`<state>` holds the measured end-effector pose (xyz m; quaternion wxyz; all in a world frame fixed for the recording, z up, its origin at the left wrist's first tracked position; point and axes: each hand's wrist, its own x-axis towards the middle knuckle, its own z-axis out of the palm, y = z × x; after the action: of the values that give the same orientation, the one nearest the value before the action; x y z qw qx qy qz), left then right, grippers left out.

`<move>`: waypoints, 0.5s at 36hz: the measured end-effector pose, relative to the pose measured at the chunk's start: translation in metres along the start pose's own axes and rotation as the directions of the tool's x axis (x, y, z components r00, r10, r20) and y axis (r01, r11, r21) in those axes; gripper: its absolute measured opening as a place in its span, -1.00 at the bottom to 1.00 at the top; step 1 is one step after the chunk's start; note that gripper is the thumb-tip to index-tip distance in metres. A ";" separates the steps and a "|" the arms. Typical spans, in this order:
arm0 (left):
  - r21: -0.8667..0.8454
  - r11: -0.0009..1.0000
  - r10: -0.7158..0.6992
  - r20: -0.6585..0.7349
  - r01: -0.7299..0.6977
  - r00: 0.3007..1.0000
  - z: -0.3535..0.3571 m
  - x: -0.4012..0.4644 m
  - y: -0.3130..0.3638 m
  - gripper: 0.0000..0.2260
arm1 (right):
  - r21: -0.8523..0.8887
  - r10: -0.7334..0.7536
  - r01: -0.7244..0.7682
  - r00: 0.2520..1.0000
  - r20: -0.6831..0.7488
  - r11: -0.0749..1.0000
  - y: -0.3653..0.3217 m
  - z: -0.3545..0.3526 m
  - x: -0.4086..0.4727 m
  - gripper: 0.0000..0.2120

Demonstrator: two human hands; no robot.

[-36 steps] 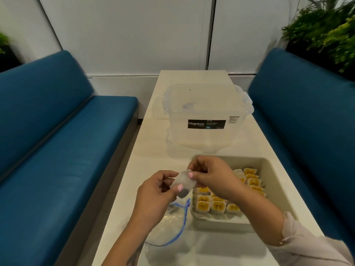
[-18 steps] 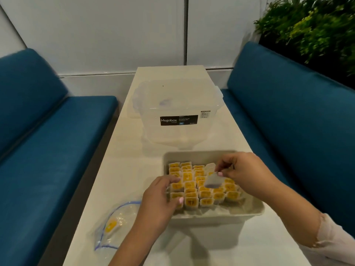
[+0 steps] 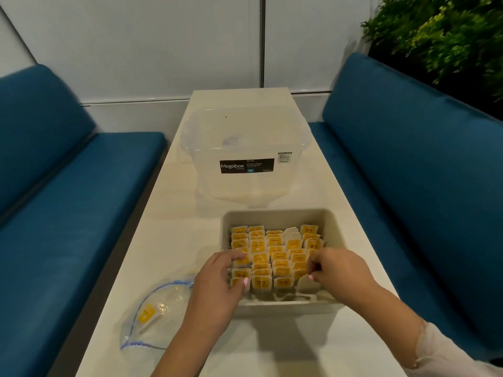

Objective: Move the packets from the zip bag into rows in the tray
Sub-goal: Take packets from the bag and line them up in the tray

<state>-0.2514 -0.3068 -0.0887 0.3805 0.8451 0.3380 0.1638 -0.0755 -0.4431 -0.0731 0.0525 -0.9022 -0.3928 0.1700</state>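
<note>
We see right hand (image 3: 337, 270) pinching packet (image 3: 309, 284) at its 7 o'clock, inside tray (image 3: 275, 214); left hand (image 3: 217, 278) fingers curled onto packet rows (image 3: 272, 254).

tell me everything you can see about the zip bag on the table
The zip bag is clear, crinkled thin plastic with a blue zip line along its edge. It lies flat on the pale table, near left of the tray, apart from it. One yellow packet shows inside; otherwise it looks nearly empty. The left forearm passes beside its right edge; neither hand holds it.
</note>
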 end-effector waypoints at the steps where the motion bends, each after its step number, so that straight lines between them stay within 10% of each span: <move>1: -0.004 1.000 -0.005 -0.001 0.005 1.000 0.000 0.000 0.000 -0.62 | -0.010 0.001 -0.001 1.000 -0.005 1.000 -0.001 0.002 0.001 -0.93; 18: -0.049 0.999 -0.008 -0.015 0.007 1.000 -0.007 -0.004 0.003 -0.64 | 0.004 0.011 -0.011 0.998 -0.054 1.000 -0.004 0.014 0.008 -0.91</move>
<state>-0.2567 -0.3078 -0.0820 0.3990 0.8330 0.3400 0.1769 -0.0781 -0.4351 -0.0876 0.0641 -0.9086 -0.3858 0.1465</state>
